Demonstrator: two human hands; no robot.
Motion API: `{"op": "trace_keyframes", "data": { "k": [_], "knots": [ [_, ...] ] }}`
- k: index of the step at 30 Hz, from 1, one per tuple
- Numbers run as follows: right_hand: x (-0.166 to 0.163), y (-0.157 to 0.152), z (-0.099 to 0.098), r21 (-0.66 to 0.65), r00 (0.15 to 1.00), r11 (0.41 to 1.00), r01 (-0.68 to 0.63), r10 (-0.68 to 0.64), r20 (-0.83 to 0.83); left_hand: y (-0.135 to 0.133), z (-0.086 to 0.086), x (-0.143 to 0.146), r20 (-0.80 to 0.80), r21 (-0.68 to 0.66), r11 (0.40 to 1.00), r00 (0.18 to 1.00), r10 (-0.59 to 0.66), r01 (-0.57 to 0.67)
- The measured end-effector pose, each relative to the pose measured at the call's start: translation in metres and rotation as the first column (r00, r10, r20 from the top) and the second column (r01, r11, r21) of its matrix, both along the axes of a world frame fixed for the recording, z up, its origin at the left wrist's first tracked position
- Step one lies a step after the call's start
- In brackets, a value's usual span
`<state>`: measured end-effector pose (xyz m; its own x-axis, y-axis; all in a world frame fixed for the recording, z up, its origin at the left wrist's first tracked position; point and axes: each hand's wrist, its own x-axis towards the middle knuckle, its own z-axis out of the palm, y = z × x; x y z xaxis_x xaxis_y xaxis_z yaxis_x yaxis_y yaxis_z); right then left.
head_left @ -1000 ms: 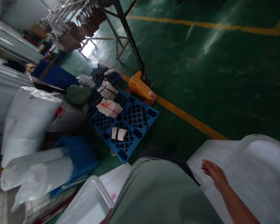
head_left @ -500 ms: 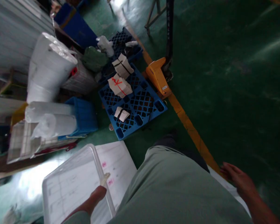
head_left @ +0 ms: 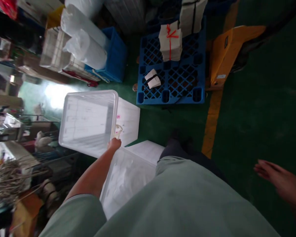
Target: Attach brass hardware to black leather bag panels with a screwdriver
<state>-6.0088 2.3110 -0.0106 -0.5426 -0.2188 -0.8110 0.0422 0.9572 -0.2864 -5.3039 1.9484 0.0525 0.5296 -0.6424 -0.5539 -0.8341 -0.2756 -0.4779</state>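
Observation:
A tall white plastic bin [head_left: 87, 123] with a rounded rim leans at the left, its opening turned toward me. Pink marks show on its side. My left hand [head_left: 114, 144] is closed at the rim, by a pale cord loop [head_left: 117, 131] tied there; the exact grip is partly hidden. Close to my body stands a second white bin [head_left: 130, 174] with whitish contents, blurred and partly covered by my shirt. Out to the right, over the floor, my right hand [head_left: 278, 177] hangs with loosely extended fingers and nothing in it.
Ahead is a blue pallet [head_left: 171, 98] bearing tied stacks of pale sheets [head_left: 170, 44] and a small bundle [head_left: 153, 79]. A yellow pallet jack [head_left: 227, 56] stands beside it. A blue crate [head_left: 117, 56] holds plastic-wrapped rolls [head_left: 86, 49]. Cluttered shelving [head_left: 46, 154] lines the left.
My view has turned left, and the pallet now sits higher in the picture. The gripped bin appears farther from my body, with my left arm stretched out. The second bin has come into view.

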Motion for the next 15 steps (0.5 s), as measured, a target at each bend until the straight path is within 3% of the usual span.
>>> {"op": "trace_keyframes", "data": {
  "k": [3,6,10,15],
  "knots": [
    [0.044,-0.031,0.013,-0.004,0.993,0.999,0.047,-0.046,0.105,0.003,-0.004,0.01,-0.031,-0.032,0.999,1.0,-0.002,0.001],
    [0.089,-0.043,0.015,-0.042,0.986,0.998,-0.036,0.042,0.162,0.002,0.001,0.018,-0.076,-0.035,0.999,0.997,-0.023,0.02],
    [0.129,-0.03,0.009,-0.08,0.979,0.996,-0.041,0.056,0.194,0.005,0.006,0.027,-0.113,-0.02,0.999,0.993,-0.04,0.038],
    [0.146,0.007,-0.009,-0.064,0.975,0.998,0.024,-0.009,0.224,0.015,0.001,0.029,-0.142,-0.025,0.999,0.989,-0.039,0.036]
  ]
}}
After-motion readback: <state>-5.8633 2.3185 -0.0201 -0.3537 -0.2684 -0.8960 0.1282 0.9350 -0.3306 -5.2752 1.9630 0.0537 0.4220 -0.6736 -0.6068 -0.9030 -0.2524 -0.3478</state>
